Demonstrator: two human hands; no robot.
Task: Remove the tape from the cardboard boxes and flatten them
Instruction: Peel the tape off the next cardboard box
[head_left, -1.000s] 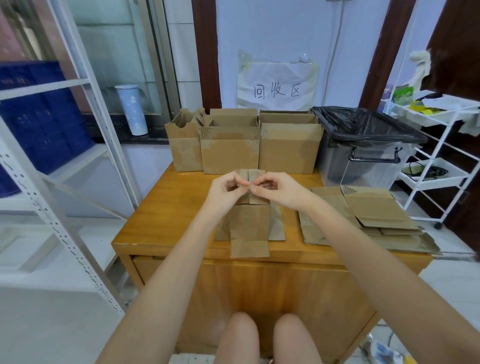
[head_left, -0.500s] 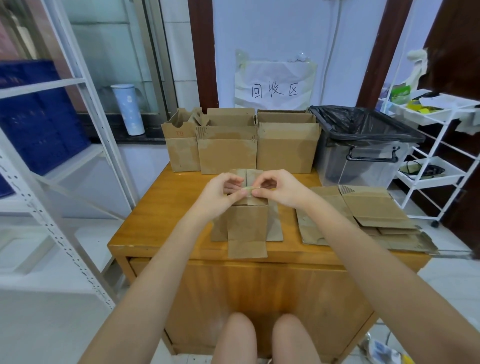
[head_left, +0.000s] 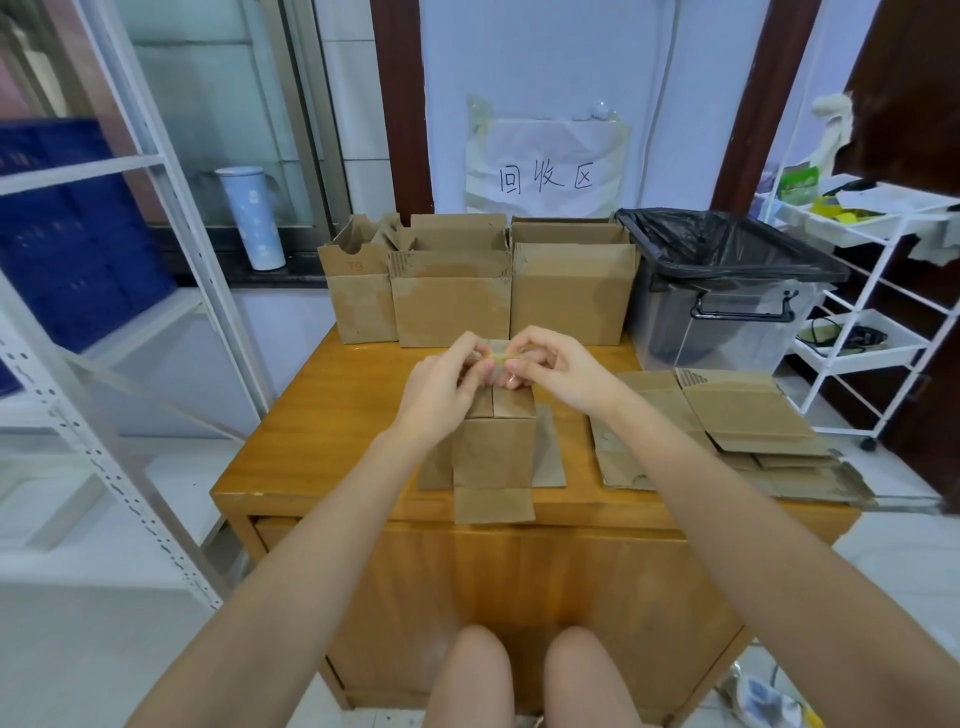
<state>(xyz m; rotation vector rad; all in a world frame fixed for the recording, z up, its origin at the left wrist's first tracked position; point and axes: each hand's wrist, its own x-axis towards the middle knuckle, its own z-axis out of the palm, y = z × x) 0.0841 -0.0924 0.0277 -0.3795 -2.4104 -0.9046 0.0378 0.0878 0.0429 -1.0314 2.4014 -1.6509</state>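
Observation:
A small brown cardboard box stands on the wooden table, its bottom flaps spread out at the front edge. Above its top, my left hand and my right hand pinch a thin strip of yellowish tape between their fingertips. Three taller open boxes stand in a row at the table's back. A pile of flattened boxes lies to the right.
A clear bin lined with a black bag stands at the back right. A white wire cart is on the far right, white metal shelving on the left. My knees show below the table.
Both hands have lifted slightly off the box top and a short length of tape now stretches between the fingertips.

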